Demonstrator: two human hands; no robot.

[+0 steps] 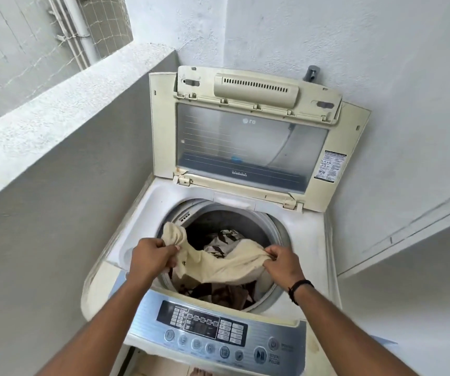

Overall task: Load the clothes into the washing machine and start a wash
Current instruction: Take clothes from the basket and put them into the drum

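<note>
We hold a cream cloth (219, 263) stretched over the mouth of the washing machine (309, 241), one end in each hand. Our left hand (152, 257) has its fingers curled tight and bunched round the cloth's left end, and a loose flap of that end stands up just beyond those fingertips, over the far-left rim of the drum (279, 229). Our right hand (283, 260) pinches the cloth's right end, thumb and fingers (271, 257) closed together on a gathered fold, with a black wristband (298, 290) round the wrist behind it. Between the two sets of fingers the cloth sags in a shallow band, hanging above the opening rather than lying at the bottom. Below and beyond our fingers, inside the drum, lies a heap of other clothes (223, 241), patterned brown and white, with darker brown pieces showing under the cloth on the near side. Well beyond our fingers the lid (245, 139) stands raised, its clear window facing us, leaning back toward the white wall (381, 50). On the near side of our hands, under both forearms, runs the control panel (213, 329) with its dark display and row of round buttons, which neither hand touches. Left of our left fingers rises a grey parapet wall (55, 158).
</note>
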